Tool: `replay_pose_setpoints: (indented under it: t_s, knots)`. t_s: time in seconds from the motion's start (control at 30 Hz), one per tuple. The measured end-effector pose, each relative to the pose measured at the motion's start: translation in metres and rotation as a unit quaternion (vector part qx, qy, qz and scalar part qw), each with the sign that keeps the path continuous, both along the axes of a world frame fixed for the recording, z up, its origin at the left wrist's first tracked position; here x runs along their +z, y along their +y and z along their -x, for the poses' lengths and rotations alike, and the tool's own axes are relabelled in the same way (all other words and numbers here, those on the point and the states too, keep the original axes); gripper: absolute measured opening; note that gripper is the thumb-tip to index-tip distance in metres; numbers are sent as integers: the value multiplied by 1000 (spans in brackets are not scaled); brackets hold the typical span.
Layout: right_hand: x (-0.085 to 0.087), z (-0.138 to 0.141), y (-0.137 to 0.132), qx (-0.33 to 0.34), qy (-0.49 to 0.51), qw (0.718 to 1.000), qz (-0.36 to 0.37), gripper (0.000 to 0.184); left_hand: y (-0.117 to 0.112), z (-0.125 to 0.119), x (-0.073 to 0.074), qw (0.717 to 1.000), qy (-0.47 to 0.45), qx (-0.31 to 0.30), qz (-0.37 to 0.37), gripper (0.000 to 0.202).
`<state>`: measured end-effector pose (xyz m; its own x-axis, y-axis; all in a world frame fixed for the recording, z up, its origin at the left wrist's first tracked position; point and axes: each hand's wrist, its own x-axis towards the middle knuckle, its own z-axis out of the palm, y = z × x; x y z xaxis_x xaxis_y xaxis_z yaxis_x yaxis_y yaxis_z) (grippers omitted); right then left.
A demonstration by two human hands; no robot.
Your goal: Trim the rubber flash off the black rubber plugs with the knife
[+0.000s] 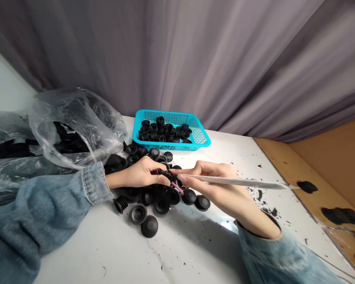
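My left hand [146, 173] is closed, its thumb and fingers pinching a small ribbed black rubber plug [163, 172] above a loose pile. My right hand [211, 177] meets it from the right, closed on a long, thin, whitish tool [239, 181] that tapers to a point at the right; its exact kind does not show. A small pink piece [177, 188] sticks out below the fingertips, and I cannot tell what it belongs to. Under and around both hands lie black rubber plugs [162, 203], some dome side up, others showing their hollow ring.
Behind the hands stands a blue plastic basket [171, 146] holding several black plugs. A clear plastic bag [77, 130] with black pieces lies at the left. Black scraps [260, 194] litter the white table [130, 260] at the right. More black pieces [307, 186] lie on a brown surface.
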<state>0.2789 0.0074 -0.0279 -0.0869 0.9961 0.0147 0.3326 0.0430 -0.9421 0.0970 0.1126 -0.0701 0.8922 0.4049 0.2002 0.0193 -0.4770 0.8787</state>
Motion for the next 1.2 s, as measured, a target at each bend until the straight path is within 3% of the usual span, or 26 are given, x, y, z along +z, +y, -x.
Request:
replay_pose_setpoints:
  t_s: [0.33, 0.53, 0.73, 0.8, 0.97, 1.03, 1.1, 1.2]
  knots:
    - [-2, 4, -1, -2, -105, 992, -73, 29, 2, 0, -2, 1000, 10, 4, -6, 31]
    - [-3, 4, 1, -8, -115, 990, -83, 29, 2, 0, -2, 1000, 13, 5, -14, 30]
    - [-10, 10, -3, -11, -164, 976, -146, 25, 0, -2, -2, 999, 14, 19, -29, 35]
    - [-15, 14, -6, -21, -196, 963, -186, 21, 0, -3, -3, 999, 16, 20, -44, 37]
    - [-30, 21, -6, -37, -304, 891, -335, 20, 1, -3, -5, 998, 10, 23, -58, 39]
    - [-34, 21, -4, -27, -310, 876, -369, 21, 2, -3, -5, 998, 9, 20, -52, 37]
    - [-34, 19, -2, -33, -293, 886, -358, 19, 2, -3, -4, 999, 9, 17, -34, 33]
    - [-28, 13, 0, -83, -208, 937, -267, 14, 2, -2, -3, 1000, 9, 16, 6, 31]
